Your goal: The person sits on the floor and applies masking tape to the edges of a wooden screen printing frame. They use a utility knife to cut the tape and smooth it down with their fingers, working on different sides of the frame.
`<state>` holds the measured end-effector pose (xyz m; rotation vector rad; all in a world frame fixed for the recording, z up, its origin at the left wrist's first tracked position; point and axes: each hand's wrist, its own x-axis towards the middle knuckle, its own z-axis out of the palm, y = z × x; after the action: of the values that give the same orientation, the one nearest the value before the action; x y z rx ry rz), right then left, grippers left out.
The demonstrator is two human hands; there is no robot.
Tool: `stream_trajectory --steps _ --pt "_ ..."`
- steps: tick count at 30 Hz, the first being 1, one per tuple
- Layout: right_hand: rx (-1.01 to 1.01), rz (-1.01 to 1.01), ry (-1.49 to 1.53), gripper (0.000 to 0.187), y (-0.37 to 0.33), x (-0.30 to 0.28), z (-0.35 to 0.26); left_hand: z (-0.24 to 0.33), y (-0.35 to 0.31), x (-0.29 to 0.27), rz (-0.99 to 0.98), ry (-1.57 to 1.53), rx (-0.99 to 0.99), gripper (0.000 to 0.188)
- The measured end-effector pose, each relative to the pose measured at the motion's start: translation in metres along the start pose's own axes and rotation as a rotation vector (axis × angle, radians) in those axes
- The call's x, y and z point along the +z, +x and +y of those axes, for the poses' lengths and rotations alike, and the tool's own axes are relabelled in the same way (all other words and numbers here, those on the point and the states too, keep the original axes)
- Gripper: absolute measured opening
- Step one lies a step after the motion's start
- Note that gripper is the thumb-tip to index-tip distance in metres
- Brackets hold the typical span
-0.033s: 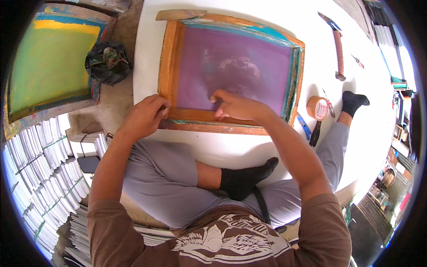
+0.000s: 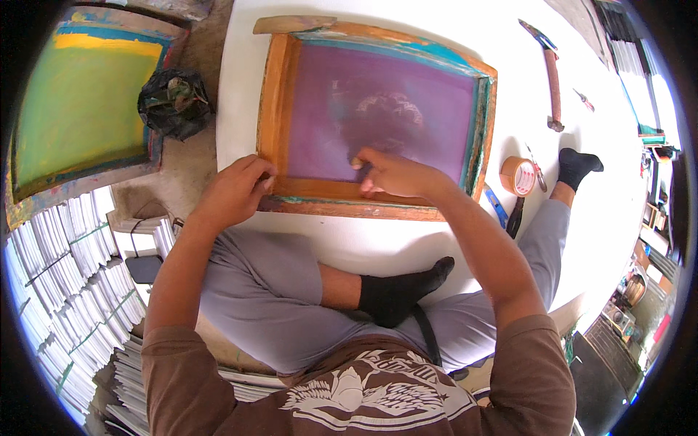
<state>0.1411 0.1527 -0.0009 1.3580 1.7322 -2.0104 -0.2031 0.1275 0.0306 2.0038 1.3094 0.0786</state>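
Note:
A wooden-framed printing screen (image 2: pixel 275 94) with purple mesh lies on a white sheet (image 2: pixel 378 247) in front of me. A faint dark round design shows in the middle of the mesh. My left hand (image 2: pixel 234 190) grips the frame's near left corner, fingers curled over the wood. My right hand (image 2: pixel 396 174) rests on the mesh by the near rail, fingers pinched on a small dark object pressed to the mesh. I sit cross-legged in grey trousers and black socks, one foot (image 2: pixel 403 291) under my right forearm.
A roll of tape (image 2: pixel 518 176), a hammer (image 2: pixel 552 80) and small hand tools lie on the sheet to the right. A second screen with green and yellow mesh (image 2: pixel 80 102) and a dark crumpled bag (image 2: pixel 173 102) are at the left. Stacks of white sheets (image 2: pixel 65 276) fill the lower left.

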Motion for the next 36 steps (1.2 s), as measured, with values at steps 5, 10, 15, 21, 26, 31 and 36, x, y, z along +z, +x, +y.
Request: stream_trajectory --steps 5,10,15,21,26,31,36 --pt "0.026 0.018 -0.173 0.047 -0.028 -0.011 0.001 -0.002 0.001 0.001 0.003 0.022 0.014 0.016" --pt "-0.070 0.003 0.047 0.049 -0.006 0.004 0.000 0.001 0.002 0.000 -0.032 -0.022 -0.030 0.016" --pt "0.030 0.028 -0.068 0.048 -0.031 -0.009 0.014 0.000 0.001 0.000 -0.017 -0.001 -0.015 0.019" --pt "0.127 0.054 -0.014 0.047 -0.065 -0.028 0.053 0.003 0.003 -0.006 -0.054 0.126 0.021 0.022" --pt "0.040 0.101 0.163 0.046 -0.064 -0.026 0.047 0.037 0.018 0.004 0.053 0.210 0.260 0.036" --pt "0.068 0.061 0.066 0.043 -0.060 -0.022 0.052 0.104 0.049 0.072 -0.147 0.106 0.351 0.063" --pt "0.124 0.109 -0.178 0.042 -0.087 -0.033 0.077 0.147 0.067 0.128 -0.135 0.148 0.372 0.073"
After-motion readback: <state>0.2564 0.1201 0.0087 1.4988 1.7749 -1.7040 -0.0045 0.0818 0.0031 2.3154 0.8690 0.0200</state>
